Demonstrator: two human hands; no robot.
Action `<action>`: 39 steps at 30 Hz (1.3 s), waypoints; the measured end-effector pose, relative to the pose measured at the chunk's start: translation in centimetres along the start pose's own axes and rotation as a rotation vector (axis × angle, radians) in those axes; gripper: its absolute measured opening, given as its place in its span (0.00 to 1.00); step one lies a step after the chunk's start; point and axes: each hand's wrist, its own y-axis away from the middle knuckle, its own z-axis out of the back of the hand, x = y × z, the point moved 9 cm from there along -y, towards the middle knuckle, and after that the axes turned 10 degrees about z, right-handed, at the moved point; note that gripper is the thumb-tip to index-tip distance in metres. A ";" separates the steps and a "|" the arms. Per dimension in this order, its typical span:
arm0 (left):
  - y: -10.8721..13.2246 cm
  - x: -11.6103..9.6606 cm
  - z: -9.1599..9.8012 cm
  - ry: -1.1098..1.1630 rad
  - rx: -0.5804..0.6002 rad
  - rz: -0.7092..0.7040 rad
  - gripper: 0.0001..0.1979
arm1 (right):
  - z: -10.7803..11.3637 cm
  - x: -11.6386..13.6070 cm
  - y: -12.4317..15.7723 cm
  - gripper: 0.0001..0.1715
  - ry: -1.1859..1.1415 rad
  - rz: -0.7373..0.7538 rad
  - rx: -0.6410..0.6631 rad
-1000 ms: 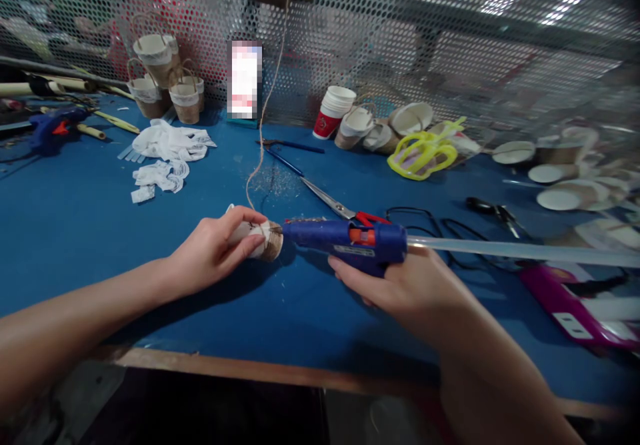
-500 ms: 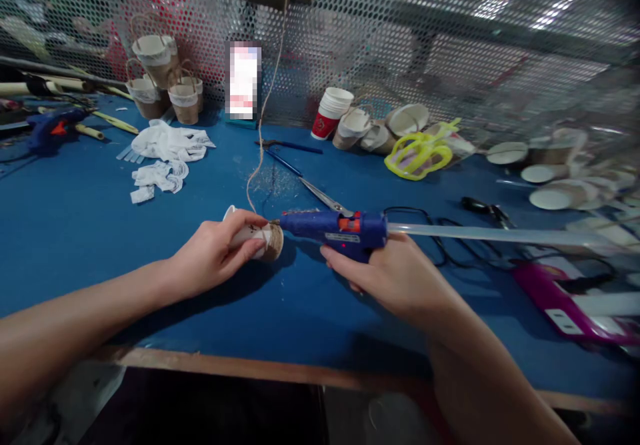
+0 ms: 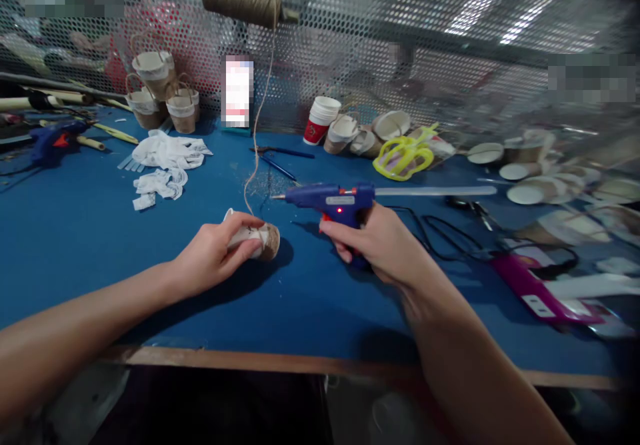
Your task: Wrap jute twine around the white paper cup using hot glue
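Observation:
Near the middle of the blue table, my left hand (image 3: 217,248) is closed around a paper cup (image 3: 255,242) lying on its side. Twine (image 3: 271,240) is wound round the end of the cup that faces right, and a loose strand (image 3: 256,138) runs from it up to the twine spool (image 3: 241,2). My right hand (image 3: 373,235) grips the handle of a blue glue gun (image 3: 330,197), its index finger at the orange trigger. The nozzle points left, above and apart from the cup. A clear glue stick (image 3: 435,191) sticks out of the gun's back.
Twine-wrapped cups with handles (image 3: 155,75) stand at back left, beside white lace (image 3: 167,152). A phone (image 3: 237,92) leans against the mesh. Pliers (image 3: 285,152), stacked cups (image 3: 320,118), yellow ribbon (image 3: 403,158) and a purple power strip (image 3: 530,292) lie around. Another glue gun (image 3: 57,140) rests at far left.
My right hand has lifted the glue gun up and away from the cup; its nozzle was at the twine before. My left hand still holds the cup in nearly the same place.

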 end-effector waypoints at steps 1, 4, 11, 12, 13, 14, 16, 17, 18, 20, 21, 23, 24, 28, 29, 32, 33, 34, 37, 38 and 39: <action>0.0 0.0 0.1 0.003 -0.010 -0.002 0.12 | 0.7 -0.5 -0.5 0.10 -0.053 -0.007 -0.057; 0.2 -0.2 0.4 0.013 -0.027 -0.011 0.11 | 2.8 -2.7 -2.1 0.09 -0.092 -0.087 -0.188; 1.0 -1.6 0.9 0.003 -0.083 -0.162 0.11 | 5.6 -5.3 -5.2 0.21 0.364 -0.165 -0.219; 1.2 -1.9 0.9 0.008 -0.091 -0.192 0.11 | 5.8 -5.5 -5.5 0.22 0.411 -0.174 -0.224; 1.3 -2.1 0.9 0.004 -0.096 -0.213 0.11 | 5.9 -5.7 -5.7 0.23 0.459 -0.178 -0.230; 1.3 -2.3 0.9 -0.007 -0.098 -0.236 0.11 | 6.0 -5.6 -6.0 0.24 0.501 -0.174 -0.238; 1.4 -2.6 1.0 -0.012 -0.107 -0.272 0.10 | 5.9 -5.0 -6.3 0.24 0.568 -0.148 -0.262; 1.5 -2.8 1.1 -0.015 -0.110 -0.286 0.10 | 5.5 -4.4 -6.3 0.23 0.589 -0.123 -0.268; 1.5 -2.9 1.1 -0.018 -0.113 -0.298 0.10 | 5.0 -3.7 -6.2 0.21 0.600 -0.092 -0.265; 1.7 -3.1 1.0 -0.028 -0.110 -0.320 0.10 | 2.9 -1.8 -5.8 0.18 0.581 -0.016 -0.201; 1.7 -3.1 0.9 -0.031 -0.104 -0.331 0.10 | 1.5 -0.9 -5.4 0.19 0.549 0.017 -0.140; 2.0 -3.3 0.6 -0.019 -0.089 -0.358 0.10 | -3.5 0.9 -4.6 0.19 0.294 0.120 0.157; 2.1 -3.3 0.5 -0.005 -0.079 -0.369 0.10 | -5.9 2.0 -3.8 0.19 0.105 0.169 0.305; 2.0 -3.0 0.3 0.036 -0.032 -0.325 0.10 | -7.7 3.6 -2.6 0.11 -0.241 0.169 0.252; 1.7 -2.8 0.3 0.045 -0.020 -0.275 0.11 | -7.1 3.7 -2.6 0.10 -0.257 0.180 0.187; 0.8 -1.5 0.5 0.126 -0.006 -0.078 0.12 | -5.1 3.9 -2.2 0.12 -0.256 0.238 0.028; 0.5 -1.1 0.7 0.162 -0.008 -0.023 0.12 | -4.6 3.9 -2.1 0.12 -0.252 0.251 -0.007; 0.4 -0.7 0.7 0.193 -0.006 0.020 0.12 | -4.2 3.9 -2.0 0.13 -0.244 0.259 -0.031; 0.2 -0.1 0.5 0.247 0.005 0.086 0.12 | -3.8 3.8 -1.8 0.14 -0.206 0.272 -0.057; 0.2 0.0 0.4 0.254 0.012 0.095 0.12 | -3.9 3.8 -1.8 0.14 -0.193 0.277 -0.058; 0.2 0.0 0.3 0.258 0.020 0.100 0.12 | -3.9 3.8 -1.8 0.14 -0.182 0.281 -0.057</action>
